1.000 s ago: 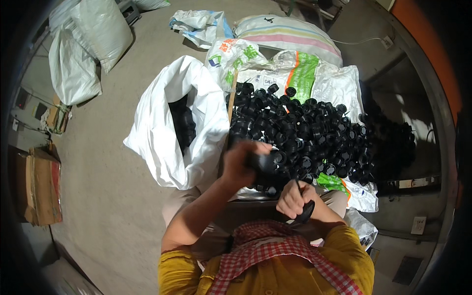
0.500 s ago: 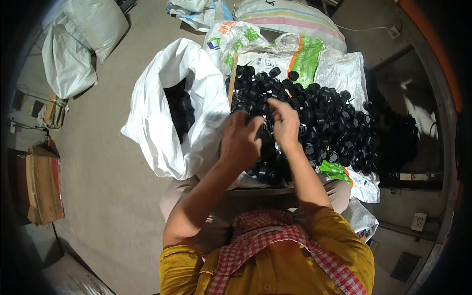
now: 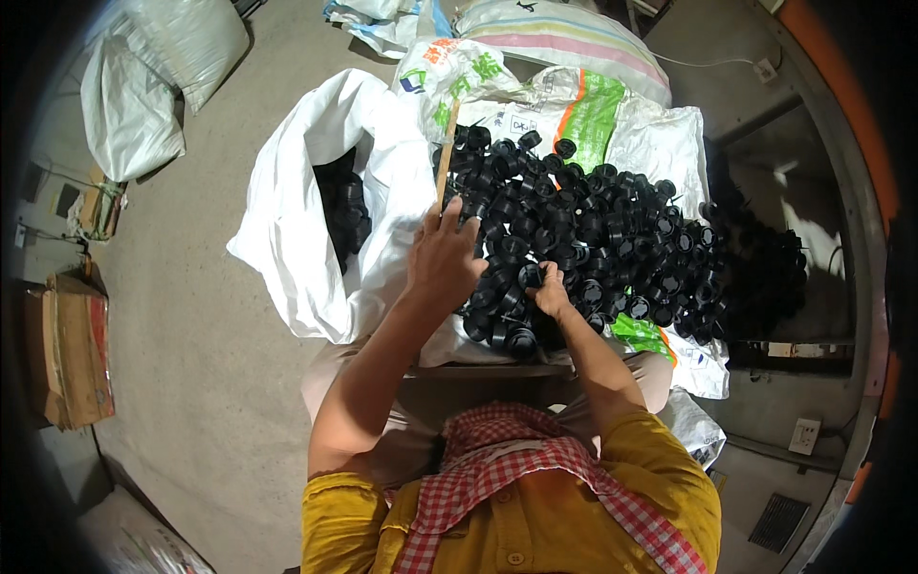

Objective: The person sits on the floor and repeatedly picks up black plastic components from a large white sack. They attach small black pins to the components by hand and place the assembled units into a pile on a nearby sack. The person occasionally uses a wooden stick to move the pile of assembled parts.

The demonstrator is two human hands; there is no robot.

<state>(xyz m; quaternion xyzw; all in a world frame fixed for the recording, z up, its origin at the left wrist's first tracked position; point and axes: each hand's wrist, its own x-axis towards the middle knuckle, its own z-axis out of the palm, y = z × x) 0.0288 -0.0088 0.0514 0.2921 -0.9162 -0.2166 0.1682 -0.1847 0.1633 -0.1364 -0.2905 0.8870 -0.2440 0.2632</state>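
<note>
A heap of black plastic caps [image 3: 612,230] is spread over printed white sacks in front of me. My right hand [image 3: 552,291] is at the near side of the heap, its fingers closed on one round black cap [image 3: 531,276]. Over the heap's left edge, next to the open white sack [image 3: 277,230], my left hand [image 3: 444,256] reaches out with its fingers extended and apart. Nothing shows in it, though its palm side is hidden. More black caps [image 3: 346,215] lie inside that white sack.
A thin wooden strip [image 3: 447,158] runs between the white sack and the heap. Full striped sacks [image 3: 574,43] lie at the far side. Filled white bags [image 3: 129,115] and a cardboard box [image 3: 78,349] stand at the left. A wall socket [image 3: 805,436] is at the right.
My hands have moved apart. The left one has shifted left and stretched its fingers; the right one has come nearer to me and now grips a cap.
</note>
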